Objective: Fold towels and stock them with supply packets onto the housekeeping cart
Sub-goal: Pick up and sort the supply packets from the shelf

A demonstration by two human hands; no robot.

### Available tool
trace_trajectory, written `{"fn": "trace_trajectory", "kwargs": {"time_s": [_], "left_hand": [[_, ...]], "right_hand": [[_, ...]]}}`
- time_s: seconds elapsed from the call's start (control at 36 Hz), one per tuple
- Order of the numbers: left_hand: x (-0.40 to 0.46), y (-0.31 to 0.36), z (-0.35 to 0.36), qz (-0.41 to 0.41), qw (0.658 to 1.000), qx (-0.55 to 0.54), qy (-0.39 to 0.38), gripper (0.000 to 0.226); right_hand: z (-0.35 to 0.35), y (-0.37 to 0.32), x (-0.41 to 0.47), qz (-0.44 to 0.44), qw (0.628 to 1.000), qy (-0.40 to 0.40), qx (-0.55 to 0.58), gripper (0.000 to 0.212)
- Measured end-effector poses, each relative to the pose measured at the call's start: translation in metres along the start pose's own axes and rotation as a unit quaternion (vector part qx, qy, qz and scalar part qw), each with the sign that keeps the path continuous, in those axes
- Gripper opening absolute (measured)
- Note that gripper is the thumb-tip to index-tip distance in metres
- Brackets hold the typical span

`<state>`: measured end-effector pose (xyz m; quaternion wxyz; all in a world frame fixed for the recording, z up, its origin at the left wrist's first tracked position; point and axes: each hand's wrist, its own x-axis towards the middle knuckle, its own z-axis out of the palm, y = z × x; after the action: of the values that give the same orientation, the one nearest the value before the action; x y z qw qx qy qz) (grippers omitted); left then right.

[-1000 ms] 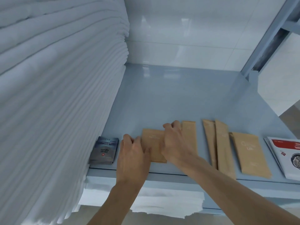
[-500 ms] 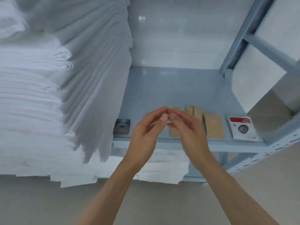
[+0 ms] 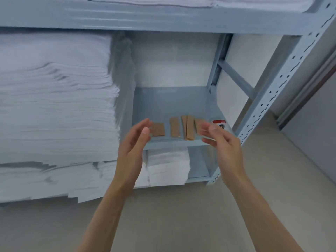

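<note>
The packet-stocking step looks all but finished — both hands hover in front of the middle shelf (image 3: 174, 104) with nothing in them. The left hand (image 3: 135, 142) has its fingers straight and loosely spread, palm turned inward; the right hand (image 3: 222, 140) is relaxed with fingers slightly bent, also holding nothing. The brown supply packets (image 3: 175, 127) lie in a row along the shelf's front edge, and a white packet with a red band (image 3: 219, 122) sits at the right end of that row. The stack of folded white towels (image 3: 54, 99) fills the shelf's left side, just beside the packets.

The next move probably calls for reaching for fresh stock — another towel or packet — since the row already looks tidy.

The shelf is pale blue-grey metal, with a perforated upright (image 3: 283, 84) at its right and more towels on the levels above and below it. Under the rack runs a plain beige floor (image 3: 181, 215).
</note>
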<state>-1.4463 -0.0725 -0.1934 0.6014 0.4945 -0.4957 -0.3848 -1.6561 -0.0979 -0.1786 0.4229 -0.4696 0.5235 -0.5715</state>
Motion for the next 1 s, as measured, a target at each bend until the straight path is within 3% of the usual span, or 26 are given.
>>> {"fn": "trace_trajectory", "kwargs": {"time_s": [0.5, 0.78, 1.0], "left_hand": [[-0.028, 0.059, 0.108, 0.022, 0.998, -0.022, 0.059, 0.029], [-0.023, 0.064, 0.152, 0.021, 0.997, -0.008, 0.073, 0.03], [-0.017, 0.043, 0.152, 0.001, 0.992, 0.002, 0.129, 0.025]], "right_hand": [[-0.099, -0.038, 0.001, -0.01, 0.997, 0.009, 0.075, 0.027], [-0.134, -0.036, 0.031, -0.005, 0.995, -0.007, 0.1, 0.026], [-0.135, -0.015, 0.052, 0.029, 0.994, -0.036, 0.098, 0.024]]}}
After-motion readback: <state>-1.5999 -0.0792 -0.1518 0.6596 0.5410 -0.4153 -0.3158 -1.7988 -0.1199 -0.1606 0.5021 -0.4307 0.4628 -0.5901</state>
